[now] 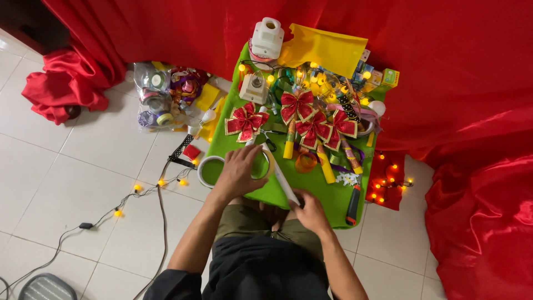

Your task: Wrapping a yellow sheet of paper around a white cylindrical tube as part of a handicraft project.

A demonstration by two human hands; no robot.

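Nearest us, our lap in dark shorts, both forearms reaching forward to a green board [327, 203] on the tiled floor. Our left hand [240, 171] lies flat, fingers spread wide, on top of a tape roll [265, 165] at the board's near left edge; the roll sits under the fingertips and palm, only its right rim showing. Our right hand [310, 210] is curled narrow, pinching the near end of a white strip [282, 180]. That strip runs taut from the roll diagonally back to the right hand, so the roll is ahead and left of the right hand, joined to it by the strip. Just left of the left hand a white ring [206, 166] hangs over the board edge, touching the hand's wrist side. Beyond the hands, four red bows [312, 123] with gold edges lie mid-board, close together. Yellow tubes [288, 145] lie under and between them. An orange ribbon coil [306, 162] sits just past the strip. A cutter [353, 204], black and red, lies at the near right corner, near the right hand but apart. At the far end a white dispenser [267, 38] and a yellow sheet [323, 49]. String lights [158, 182] trail over the floor on the left. A bag of ribbon spools [156, 100] sits left of the board. Red cloth [477, 111] drapes behind and to the right.
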